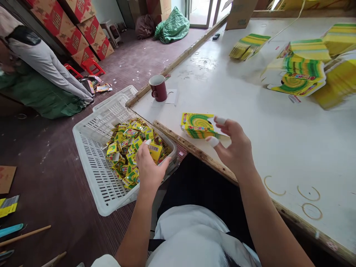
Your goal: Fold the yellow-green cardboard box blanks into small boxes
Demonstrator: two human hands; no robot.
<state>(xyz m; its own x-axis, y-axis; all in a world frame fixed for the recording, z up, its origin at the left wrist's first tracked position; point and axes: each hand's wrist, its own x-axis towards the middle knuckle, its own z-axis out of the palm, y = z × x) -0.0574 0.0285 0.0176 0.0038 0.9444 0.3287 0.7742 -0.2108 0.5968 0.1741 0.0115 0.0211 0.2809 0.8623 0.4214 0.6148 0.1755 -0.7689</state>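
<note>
While the left hand [148,168] was over the white basket [89,174], the right hand [236,148] was placed at the right end of a stack of flat cartons [197,122], as the head view showed. This stack lay on the white table [241,104], just beside its wooden edge [194,150], and a maroon mug [158,88] stood farther away to the left.

The right fingers were spread wide: thumb and forefinger, both with white covers [221,120] on their tips, stood apart near the stack's end, and whether they touched it could not be told. The left thumb also stood away from its fingers. A small yellow box [155,150] was just beyond that gap, among the other small boxes [133,133]; contact with it was equally unclear.

The cartons seemed to be of thin printed card, so each one was probably light, springy and easy to crease. Their shiny faces were perhaps slippery, and loose layers could slide if pressed from one side only. The right end, where a white flap [218,129] stuck out, looked suitable for a pinch. The yellow box, if hollow, would dent under hard pressure, so a gentle hold on two opposite walls seemed safer.
</note>
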